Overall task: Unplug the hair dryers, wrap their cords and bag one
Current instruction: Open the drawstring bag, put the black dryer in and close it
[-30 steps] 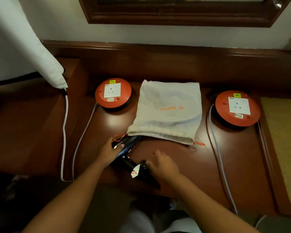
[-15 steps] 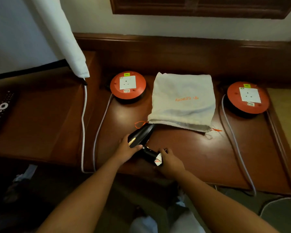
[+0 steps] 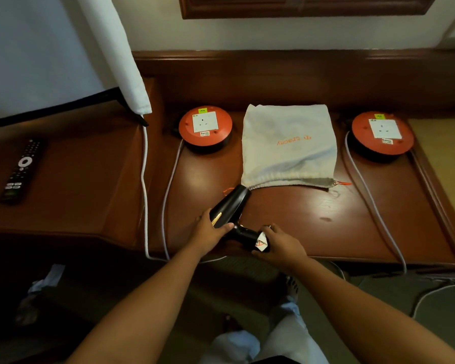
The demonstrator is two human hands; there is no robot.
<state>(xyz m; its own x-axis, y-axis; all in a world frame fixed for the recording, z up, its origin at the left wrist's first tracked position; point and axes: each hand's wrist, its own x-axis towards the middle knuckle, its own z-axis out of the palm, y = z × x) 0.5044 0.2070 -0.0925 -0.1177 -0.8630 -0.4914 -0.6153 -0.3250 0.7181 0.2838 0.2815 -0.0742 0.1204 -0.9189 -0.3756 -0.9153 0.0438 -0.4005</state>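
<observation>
On the dark red-brown wooden surface (image 3: pixel 286 214), both hands grip a black hair dryer (image 3: pixel 230 206) — left hand (image 3: pixel 208 229) fingers curled round its barrel, right hand (image 3: pixel 279 244) fingers round its handle — the white drawstring cloth bag (image 3: pixel 289 145) just beyond.

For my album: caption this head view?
Both hands, left and right, hold a black hair dryer before a white drawstring bag.

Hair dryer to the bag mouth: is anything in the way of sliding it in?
Nothing solid lies between them: the hair dryer, held by the left hand and right hand, has its nozzle at the drawstring bag mouth's left corner. But the mouth lies flat, nearly closed.
</observation>
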